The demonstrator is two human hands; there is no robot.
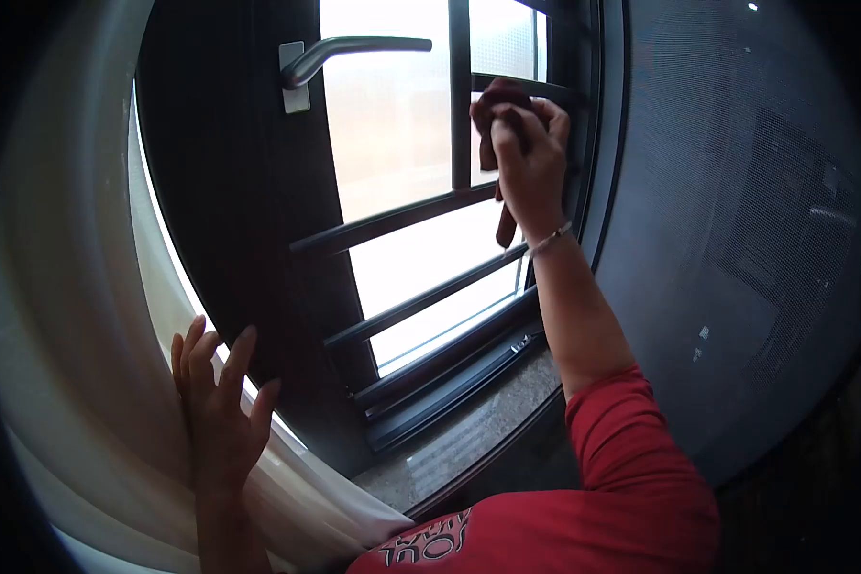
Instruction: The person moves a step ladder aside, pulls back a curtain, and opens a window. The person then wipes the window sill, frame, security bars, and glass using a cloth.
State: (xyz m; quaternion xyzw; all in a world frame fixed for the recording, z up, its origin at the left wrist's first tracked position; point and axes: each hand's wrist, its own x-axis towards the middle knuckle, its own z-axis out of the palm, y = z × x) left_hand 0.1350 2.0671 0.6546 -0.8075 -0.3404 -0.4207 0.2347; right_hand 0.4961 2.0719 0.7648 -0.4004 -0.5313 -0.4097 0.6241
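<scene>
A dark red cloth point(503, 96) is bunched in my right hand point(531, 153), whose fingers are wrapped round it, with one end hanging down. This hand is raised at the dark bars point(461, 124) of the window, near the upper right. At the lower left, my left hand point(222, 392) has its fingers spread beside the dark window frame point(249, 239), in front of the pale curtain point(77, 316). Whether its fingertips touch the frame is hard to tell. Nothing shows in that hand.
A silver handle point(368, 45) sticks out from the frame at the top. Below the window runs a stone sill point(469, 421). On the right stands a mesh screen panel point(737, 210). The curtain hangs along the left side.
</scene>
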